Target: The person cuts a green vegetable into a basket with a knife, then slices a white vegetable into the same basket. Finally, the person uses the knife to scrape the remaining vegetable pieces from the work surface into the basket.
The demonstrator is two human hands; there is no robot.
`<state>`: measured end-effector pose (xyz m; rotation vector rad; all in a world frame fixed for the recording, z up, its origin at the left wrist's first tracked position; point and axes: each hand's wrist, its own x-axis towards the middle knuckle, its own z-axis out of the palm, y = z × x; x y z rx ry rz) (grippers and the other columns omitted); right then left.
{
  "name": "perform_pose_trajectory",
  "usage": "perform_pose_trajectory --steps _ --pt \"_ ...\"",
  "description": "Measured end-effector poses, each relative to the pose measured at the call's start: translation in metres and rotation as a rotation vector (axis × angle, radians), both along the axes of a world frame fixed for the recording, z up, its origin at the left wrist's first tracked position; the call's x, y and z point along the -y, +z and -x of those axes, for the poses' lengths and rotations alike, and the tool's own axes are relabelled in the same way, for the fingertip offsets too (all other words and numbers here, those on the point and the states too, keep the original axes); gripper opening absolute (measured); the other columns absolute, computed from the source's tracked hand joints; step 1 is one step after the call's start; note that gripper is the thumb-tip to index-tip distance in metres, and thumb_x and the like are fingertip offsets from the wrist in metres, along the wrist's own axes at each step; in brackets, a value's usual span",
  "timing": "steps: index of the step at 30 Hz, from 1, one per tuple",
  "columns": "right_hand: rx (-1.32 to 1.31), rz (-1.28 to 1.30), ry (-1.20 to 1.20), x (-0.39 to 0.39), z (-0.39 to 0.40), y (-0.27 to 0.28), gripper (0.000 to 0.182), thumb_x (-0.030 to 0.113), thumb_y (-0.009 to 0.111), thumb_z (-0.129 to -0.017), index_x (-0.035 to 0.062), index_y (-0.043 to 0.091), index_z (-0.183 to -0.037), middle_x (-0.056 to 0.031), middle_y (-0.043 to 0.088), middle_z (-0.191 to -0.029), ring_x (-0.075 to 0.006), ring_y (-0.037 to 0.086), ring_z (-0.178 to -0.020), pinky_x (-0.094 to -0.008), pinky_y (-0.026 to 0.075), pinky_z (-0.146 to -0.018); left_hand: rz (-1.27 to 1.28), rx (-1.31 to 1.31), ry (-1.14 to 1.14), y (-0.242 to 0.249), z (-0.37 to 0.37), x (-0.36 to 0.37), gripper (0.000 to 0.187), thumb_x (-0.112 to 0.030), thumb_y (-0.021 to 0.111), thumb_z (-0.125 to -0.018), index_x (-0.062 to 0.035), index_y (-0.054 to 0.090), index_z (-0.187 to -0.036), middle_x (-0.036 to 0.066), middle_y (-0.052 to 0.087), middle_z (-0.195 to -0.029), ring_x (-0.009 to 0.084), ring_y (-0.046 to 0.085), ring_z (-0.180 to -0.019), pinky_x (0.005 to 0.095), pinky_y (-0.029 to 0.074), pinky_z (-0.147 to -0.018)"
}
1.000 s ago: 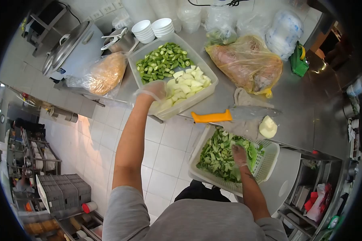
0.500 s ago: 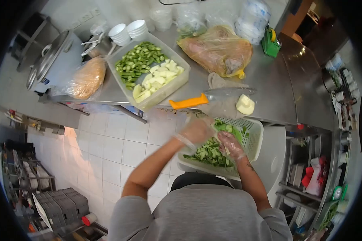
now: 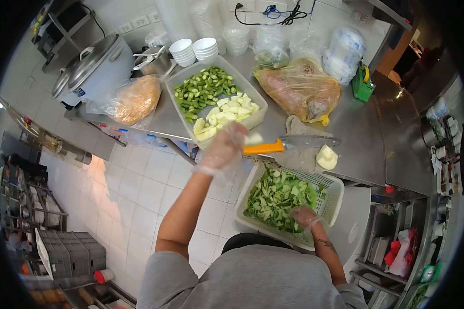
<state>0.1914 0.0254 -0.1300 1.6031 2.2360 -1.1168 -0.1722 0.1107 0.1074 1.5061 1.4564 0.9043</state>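
My left hand (image 3: pixel 224 147), in a clear plastic glove, is blurred over the near edge of the translucent tub (image 3: pixel 252 121). A smeared pale vegetable piece (image 3: pixel 253 138) shows at its fingers. Cut okra (image 3: pixel 203 87) and pale vegetable chunks (image 3: pixel 232 113) lie in the tub. My gloved right hand (image 3: pixel 305 216) is low in the white perforated basket (image 3: pixel 335 198), fingers curled into leafy greens (image 3: pixel 276 198). Just right of my left hand is an orange-handled knife (image 3: pixel 265 148), its blade on a beige cloth (image 3: pixel 299 159). A pale peeled chunk (image 3: pixel 327 157) sits beside the cloth.
On the steel table (image 3: pixel 355 139) are a yellow-bagged bulky item (image 3: pixel 301 87), a bag of orange-brown food (image 3: pixel 136 100), stacked white bowls (image 3: pixel 205 49) and a green device (image 3: pixel 363 85). A large lidded pot (image 3: pixel 100 64) stands left. Shelves (image 3: pixel 392 242) are at right.
My left hand has moved from the basket up and left to the tub's edge. My right hand has dropped lower in the greens. The camera view has shifted, showing more of the back wall.
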Motion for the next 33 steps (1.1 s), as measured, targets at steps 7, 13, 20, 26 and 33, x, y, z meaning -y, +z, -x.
perform_pose_trajectory --steps 7,13,20,26,33 --pt "-0.334 0.076 0.117 -0.034 0.05 0.102 0.045 0.039 0.068 -0.082 0.0021 0.064 -0.108 -0.0137 0.067 -0.097 -0.0247 0.063 -0.076 -0.0346 0.051 -0.074 -0.408 -0.47 -0.119 -0.005 0.07 -0.081 0.02 -0.013 0.055 -0.085 -0.0037 0.063 -0.1 0.013 0.066 -0.104 0.0282 0.066 -0.081 0.0374 0.05 -0.076" --pt "-0.96 0.382 -0.447 -0.091 0.119 0.22 0.037 0.04 0.06 -0.091 0.0076 0.063 -0.108 0.0026 0.054 -0.075 -0.0092 0.05 -0.062 -0.0257 0.043 -0.055 0.156 -1.089 -0.272 0.002 0.091 -0.092 0.027 -0.017 0.052 -0.084 -0.0004 0.069 -0.095 0.022 0.067 -0.097 0.0374 0.065 -0.091 0.0422 0.05 -0.078" --pt "0.039 -0.432 -0.061 -0.198 0.193 0.224 0.023 0.02 0.061 -0.081 0.0013 0.07 -0.092 -0.0179 0.069 -0.095 -0.032 0.065 -0.087 -0.0403 0.051 -0.074 0.127 -1.176 -0.379 -0.029 0.11 -0.112 0.022 -0.02 0.054 -0.081 -0.0079 0.067 -0.094 0.018 0.067 -0.094 0.0343 0.064 -0.088 0.0416 0.049 -0.076" --pt "0.187 -0.415 -0.05 -0.204 0.218 0.194 0.022 0.015 0.06 -0.079 0.003 0.071 -0.094 -0.02 0.067 -0.104 -0.034 0.065 -0.096 -0.0401 0.052 -0.081 0.125 -1.058 -0.355 -0.008 0.108 -0.11 0.024 -0.022 0.052 -0.081 -0.0087 0.067 -0.093 0.019 0.067 -0.093 0.0352 0.064 -0.086 0.0427 0.049 -0.074" --pt "-0.519 -0.289 -0.513 -0.206 0.185 0.225 0.024 0.012 0.058 -0.076 -0.0014 0.064 -0.094 -0.0188 0.067 -0.087 -0.0305 0.065 -0.079 -0.0391 0.049 -0.072 -0.241 -0.965 0.082 0.017 0.158 -0.141 0.023 -0.018 0.053 -0.079 -0.0015 0.067 -0.085 0.022 0.067 -0.091 0.0377 0.064 -0.086 0.043 0.05 -0.076"
